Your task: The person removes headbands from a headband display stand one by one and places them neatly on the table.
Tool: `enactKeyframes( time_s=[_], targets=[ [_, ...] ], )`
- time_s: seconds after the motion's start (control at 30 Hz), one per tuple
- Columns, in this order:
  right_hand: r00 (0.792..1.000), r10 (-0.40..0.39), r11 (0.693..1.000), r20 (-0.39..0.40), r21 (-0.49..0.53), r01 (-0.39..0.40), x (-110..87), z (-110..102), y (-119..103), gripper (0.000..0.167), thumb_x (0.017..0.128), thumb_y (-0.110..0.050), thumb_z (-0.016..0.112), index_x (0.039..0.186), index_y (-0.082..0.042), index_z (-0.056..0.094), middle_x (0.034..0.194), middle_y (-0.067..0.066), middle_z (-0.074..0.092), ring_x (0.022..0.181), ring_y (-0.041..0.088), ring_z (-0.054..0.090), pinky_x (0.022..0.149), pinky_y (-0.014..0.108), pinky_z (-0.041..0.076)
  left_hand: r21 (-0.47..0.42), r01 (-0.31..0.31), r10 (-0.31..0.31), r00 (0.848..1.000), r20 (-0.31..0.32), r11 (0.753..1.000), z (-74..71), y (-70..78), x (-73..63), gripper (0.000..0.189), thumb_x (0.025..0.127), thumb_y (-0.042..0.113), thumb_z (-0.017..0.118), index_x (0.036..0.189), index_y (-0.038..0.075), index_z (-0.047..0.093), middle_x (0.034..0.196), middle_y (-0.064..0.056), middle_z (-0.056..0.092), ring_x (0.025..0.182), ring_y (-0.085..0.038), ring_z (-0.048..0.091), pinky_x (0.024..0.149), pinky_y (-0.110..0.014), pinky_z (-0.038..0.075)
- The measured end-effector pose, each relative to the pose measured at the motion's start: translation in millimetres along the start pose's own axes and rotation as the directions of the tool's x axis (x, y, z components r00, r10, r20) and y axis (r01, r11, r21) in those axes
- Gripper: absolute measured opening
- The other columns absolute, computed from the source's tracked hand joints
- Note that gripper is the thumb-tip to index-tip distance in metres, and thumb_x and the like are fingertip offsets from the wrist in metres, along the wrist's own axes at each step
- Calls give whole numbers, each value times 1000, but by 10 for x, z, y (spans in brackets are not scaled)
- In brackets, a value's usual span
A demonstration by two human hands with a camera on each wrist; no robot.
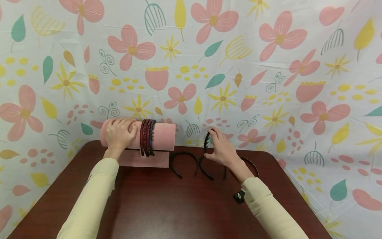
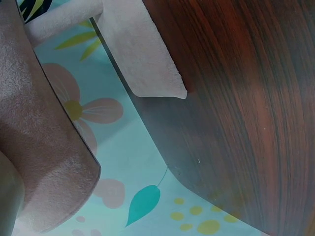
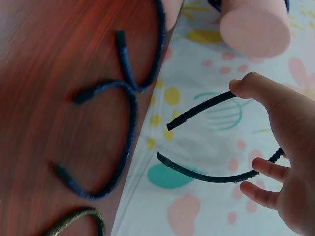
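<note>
Left hand (image 1: 120,132) grips the roll (image 1: 164,136), right hand (image 1: 223,150) pinches a headband (image 3: 211,179) — likely mid-loading, the next move wanting it astride the roll.

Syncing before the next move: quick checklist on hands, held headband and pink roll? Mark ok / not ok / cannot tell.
1. Left hand on the pink roll: ok, over its left part.
2. Right hand gripping the held headband: ok.
3. Held headband clear of the headbands on the table: ok, apart in the right wrist view.
4. Bare space on the roll: ok, right of the headbands already around it.
5. Held headband around the roll: not ok, apart from it.
6. Headband opening wide enough for the roll: cannot tell.
</note>
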State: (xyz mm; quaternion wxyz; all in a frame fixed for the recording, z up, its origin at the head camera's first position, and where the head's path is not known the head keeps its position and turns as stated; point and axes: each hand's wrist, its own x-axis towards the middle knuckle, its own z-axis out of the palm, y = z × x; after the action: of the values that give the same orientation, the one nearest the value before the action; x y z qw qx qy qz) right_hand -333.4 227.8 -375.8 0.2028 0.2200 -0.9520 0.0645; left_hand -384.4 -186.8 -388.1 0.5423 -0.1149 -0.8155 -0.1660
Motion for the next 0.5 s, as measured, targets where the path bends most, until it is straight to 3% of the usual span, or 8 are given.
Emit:
enactKeyframes(
  time_s=[0.1,0.2,0.3,0.5],
  targets=[
    [1000,22,1000,-1,-18,-22,-72,-2,95,105,71,-39,86,153,-9,27,155,17,29,118,40,55,76,49,56,-2,-8,8,1000,1,1000,10,-3,0,36,89,34,50,98,12,78,102,-7,77,98,-31,70,96,-51,47],
    [999,47,999,3,-28,-47,-141,-3,194,103,71,-40,86,151,-8,30,153,18,31,94,35,63,61,42,54,-2,-13,13,1000,1,1000,21,-5,-6,36,89,34,50,98,12,78,102,-7,77,98,-31,70,96,-52,47],
    [998,68,997,10,-40,-68,-205,-15,304,101,71,-41,85,150,-7,31,152,20,31,78,29,61,53,35,49,-1,-9,9,1000,1,1000,18,-4,-10,37,89,34,50,98,12,78,102,-7,77,98,-31,70,97,-52,47],
    [992,119,992,33,-40,-117,-341,-70,549,101,71,-41,85,150,-9,31,151,21,31,78,29,61,51,36,48,1,-3,3,1000,-5,1000,1,-4,-4,37,89,35,49,98,13,78,102,-7,77,98,-31,70,97,-51,46]
  ],
)
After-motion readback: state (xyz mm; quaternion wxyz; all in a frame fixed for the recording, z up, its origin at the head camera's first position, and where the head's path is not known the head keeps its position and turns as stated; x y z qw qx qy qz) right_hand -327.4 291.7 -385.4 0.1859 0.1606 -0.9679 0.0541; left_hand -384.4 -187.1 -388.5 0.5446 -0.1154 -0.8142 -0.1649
